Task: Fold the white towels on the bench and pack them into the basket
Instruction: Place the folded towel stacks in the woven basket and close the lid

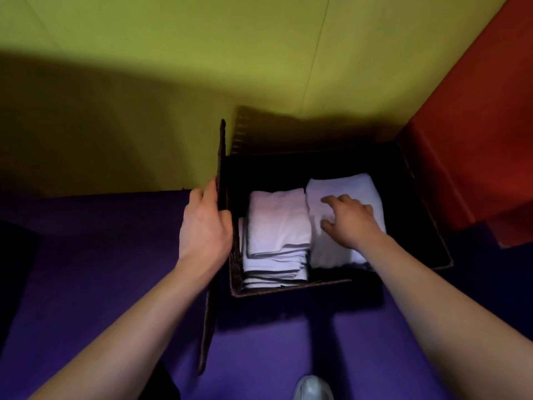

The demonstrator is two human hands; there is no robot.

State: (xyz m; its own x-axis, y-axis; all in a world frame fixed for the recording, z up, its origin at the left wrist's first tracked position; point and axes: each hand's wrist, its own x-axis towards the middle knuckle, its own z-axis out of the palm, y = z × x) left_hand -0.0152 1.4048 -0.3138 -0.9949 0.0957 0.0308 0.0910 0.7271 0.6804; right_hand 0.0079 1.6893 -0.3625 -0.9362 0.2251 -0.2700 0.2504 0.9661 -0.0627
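Nearest, a pale shoe tip on the purple floor. Both bare forearms reaching forward and down to the basket.

Left hand gripping the upright lid at the basket's left wall, fingers curled round its edge, holding it open.

Inside, a stack of folded white towels along the left side, long axis running away from the person. Just beside it on the right, touching, a second folded towel, same axis, with dark basket space to its right.

Right hand resting on top of that towel, fingers spread and relaxed, pinching nothing; probably pressing it flat. Right hand clearly nearer to any adjustment; towel lying directly beneath the palm.

Beyond, green wall; red cushion at far right. No loose towels in view; packing seemingly near done.
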